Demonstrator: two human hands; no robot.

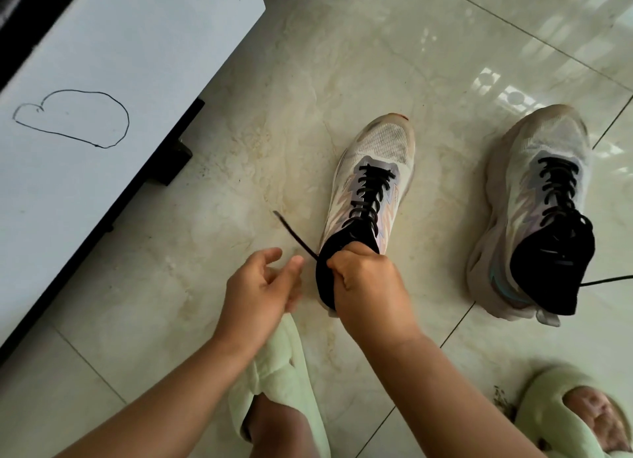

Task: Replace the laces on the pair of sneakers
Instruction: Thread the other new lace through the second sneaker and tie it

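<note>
Head view: right hand (368, 286) grips the near sneaker (370, 190) at its collar, lace end (294, 233) trailing just left of it. Left hand (262, 283) hangs beside it, loosely curled, holding nothing. A hard tug could pull that loose end back through the eyelets

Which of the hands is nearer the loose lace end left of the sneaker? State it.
Left. The left hand hovers just below the loose lace end, not touching; the right hand grips the sneaker collar beside it.

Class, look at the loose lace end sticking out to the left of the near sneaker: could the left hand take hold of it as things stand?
Probably yes. The left hand is open beside the lace end, with bare floor between and nothing blocking.
</note>
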